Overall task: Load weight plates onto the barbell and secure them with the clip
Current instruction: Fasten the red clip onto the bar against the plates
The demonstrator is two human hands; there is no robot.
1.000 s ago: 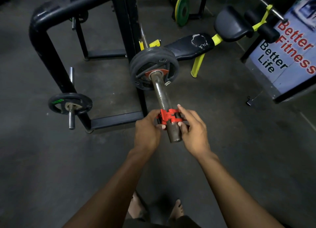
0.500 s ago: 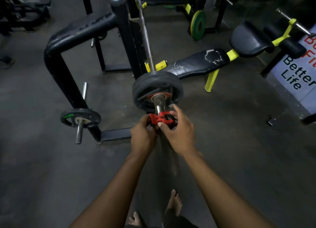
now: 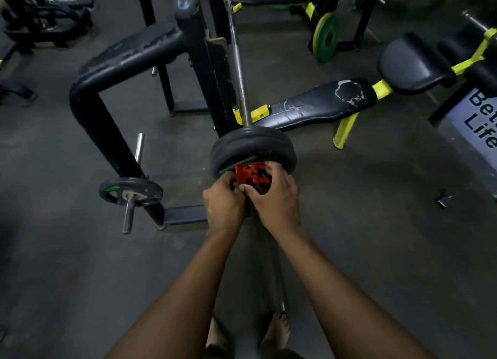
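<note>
Red clip [image 3: 251,176] right up against the black plate [image 3: 252,150] on the barbell [image 3: 238,54], so basically at the securing step. Loading looks done on this end, at least 1 plate on, maybe 2 judging by the rim, hard to say. Left hand [image 3: 223,201] curled round the clip's near-left side, right hand [image 3: 274,197] wrapped over its right side, fingers of both clamped on it. Next up, probably: snug it flush to the plate and snap the lever down, needs a firm squeeze without letting it creep back along the sleeve. Can't see the lever itself, buried under the fingers, so no telling if it's locked or not. Sleeve below the hands mostly hidden by them and blurred out. Far end of the bar cut off at the top. Spare plate [image 3: 131,190] parked on the rack [image 3: 107,127] peg to the left.
</note>
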